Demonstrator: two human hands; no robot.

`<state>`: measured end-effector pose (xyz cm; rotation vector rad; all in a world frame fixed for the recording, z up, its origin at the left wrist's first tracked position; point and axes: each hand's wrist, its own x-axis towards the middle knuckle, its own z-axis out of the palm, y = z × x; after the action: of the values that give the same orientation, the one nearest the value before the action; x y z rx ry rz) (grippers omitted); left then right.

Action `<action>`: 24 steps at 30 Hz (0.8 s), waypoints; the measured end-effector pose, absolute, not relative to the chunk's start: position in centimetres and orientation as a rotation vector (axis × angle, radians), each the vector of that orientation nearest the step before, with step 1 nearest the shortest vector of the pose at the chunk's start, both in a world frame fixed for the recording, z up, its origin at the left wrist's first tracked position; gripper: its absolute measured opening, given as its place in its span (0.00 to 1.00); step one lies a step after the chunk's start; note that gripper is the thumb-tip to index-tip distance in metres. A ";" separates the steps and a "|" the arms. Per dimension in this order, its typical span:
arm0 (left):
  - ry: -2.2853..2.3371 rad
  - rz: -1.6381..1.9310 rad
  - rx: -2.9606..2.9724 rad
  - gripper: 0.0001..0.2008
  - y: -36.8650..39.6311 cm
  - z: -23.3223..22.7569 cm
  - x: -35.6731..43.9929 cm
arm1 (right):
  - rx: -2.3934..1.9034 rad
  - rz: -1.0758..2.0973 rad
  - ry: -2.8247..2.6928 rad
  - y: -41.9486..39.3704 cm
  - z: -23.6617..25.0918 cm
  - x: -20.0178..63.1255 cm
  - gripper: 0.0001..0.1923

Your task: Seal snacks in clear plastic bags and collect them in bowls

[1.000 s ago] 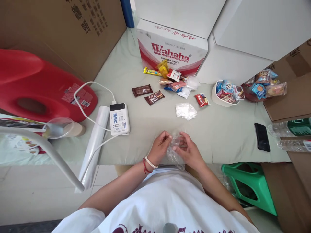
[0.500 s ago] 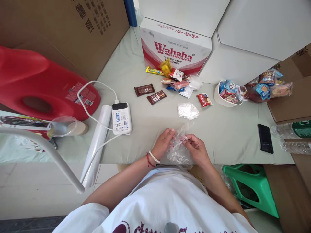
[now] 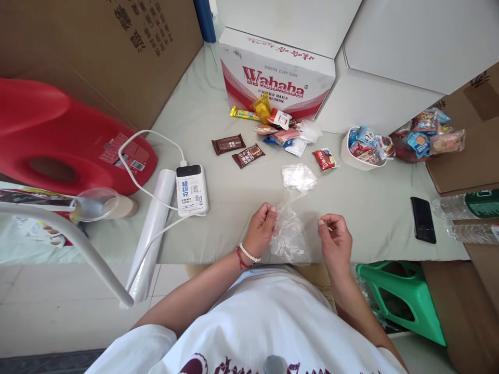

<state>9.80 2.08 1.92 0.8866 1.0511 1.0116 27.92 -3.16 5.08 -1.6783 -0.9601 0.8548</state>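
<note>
1. Head view: the right hand (image 3: 336, 241) has come away from the crumpled clear plastic bag (image 3: 290, 236), fingers curled; whether they pinch anything, I cannot tell.
2. Now the left hand (image 3: 262, 226) alone pinches the bag, which sits between both hands near the front edge of the pale-green cloth-covered table (image 3: 370, 208).

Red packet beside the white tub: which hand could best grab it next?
Probably the right hand: nearer the red packet, and apart from the clear bag that the left hand seems to hold.
</note>
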 end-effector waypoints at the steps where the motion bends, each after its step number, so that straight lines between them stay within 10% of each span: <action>1: 1.047 1.018 0.926 0.25 1.9 2.1 10.0 | -1.644 0.926 -0.992 -3.3 5.6 27.4 0.13; 6: 1.033 1.033 1.078 0.25 1.1 3.0 10.7 | -1.389 1.403 -1.043 -1.9 5.8 24.4 0.16; 24: 1.092 1.112 0.910 0.25 0.6 2.7 10.1 | -1.391 1.356 -0.790 -0.7 4.4 23.3 0.16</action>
<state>10.08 0.56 2.66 0.9100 1.0916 1.1125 23.26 -0.72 4.43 -1.3909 -0.7903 1.3559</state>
